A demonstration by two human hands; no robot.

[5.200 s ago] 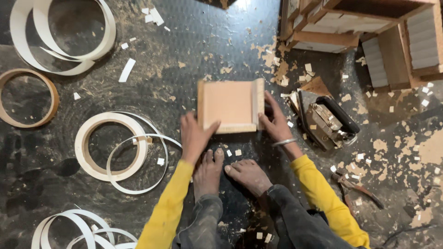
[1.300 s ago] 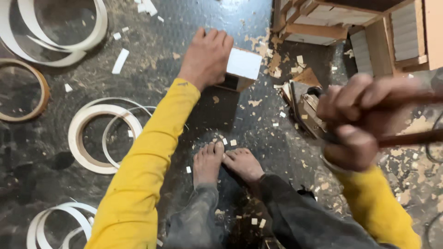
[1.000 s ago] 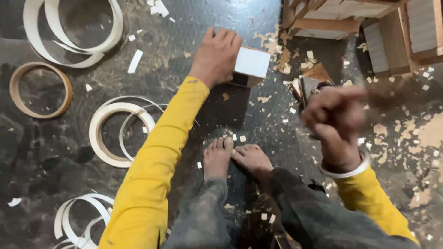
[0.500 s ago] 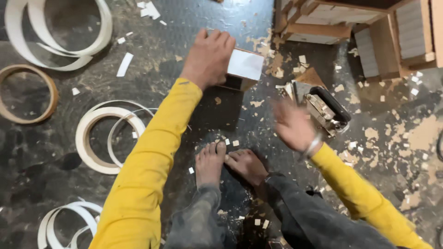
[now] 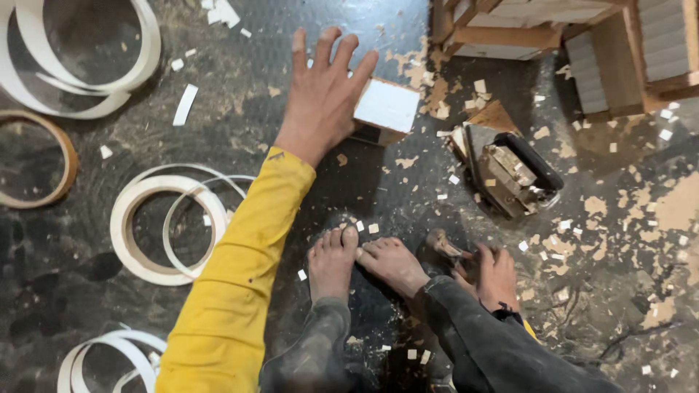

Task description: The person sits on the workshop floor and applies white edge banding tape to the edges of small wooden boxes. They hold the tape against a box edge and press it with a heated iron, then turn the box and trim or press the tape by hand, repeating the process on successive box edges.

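My left hand point(image 5: 324, 91) lies flat with fingers spread on the side of a small wooden box with a white face point(image 5: 386, 108), which stands on the dark floor ahead of me. My right hand point(image 5: 496, 275) is low by my bare feet point(image 5: 364, 262), its fingers curled round a small tool with a wooden handle point(image 5: 444, 244) that pokes out toward my right foot. How the tool ends is hidden. Both arms wear yellow sleeves.
Coils of white edging strip point(image 5: 156, 225) and a brown ring point(image 5: 44, 160) lie on the left. A black tray holding a metal tool point(image 5: 517, 175) sits right of the box. Wooden box frames point(image 5: 553, 33) stack at the top right. Wood chips cover the floor.
My right hand has dropped from up near the camera to the floor beside my feet, still holding a tool. My left hand has stayed on the box.
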